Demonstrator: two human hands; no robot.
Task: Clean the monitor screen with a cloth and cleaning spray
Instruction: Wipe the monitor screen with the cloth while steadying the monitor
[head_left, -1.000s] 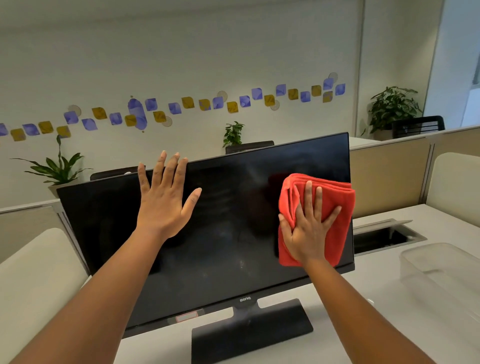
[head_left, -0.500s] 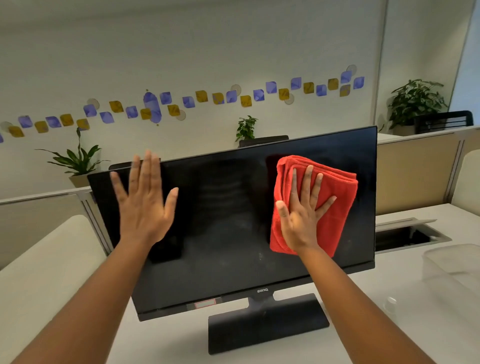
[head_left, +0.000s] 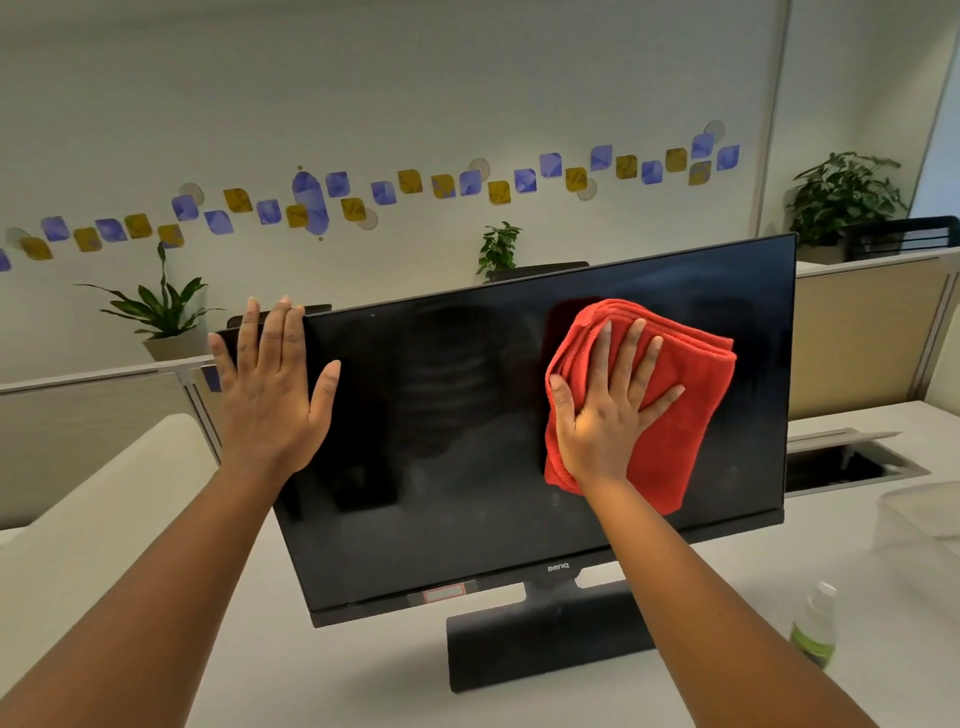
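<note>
A black monitor (head_left: 457, 441) stands on a white desk, its dark screen showing faint smears. My right hand (head_left: 608, 410) presses a folded red cloth (head_left: 685, 415) flat against the right half of the screen, fingers straight and spread. My left hand (head_left: 270, 384) lies flat with straight fingers against the monitor's upper left corner. A small spray bottle (head_left: 814, 626) with a green label stands on the desk at the lower right, apart from both hands.
The white desk (head_left: 363, 665) runs under the monitor's black stand (head_left: 540, 639). A clear plastic bin (head_left: 919, 525) sits at the right edge. An open cable hatch (head_left: 841, 462) lies behind it. Low partitions and potted plants (head_left: 156, 306) line the back.
My right hand has slid the red cloth up and leftward, off the screen's right edge. My left hand has shifted left to the monitor's upper left corner. The spray bottle has come into view.
</note>
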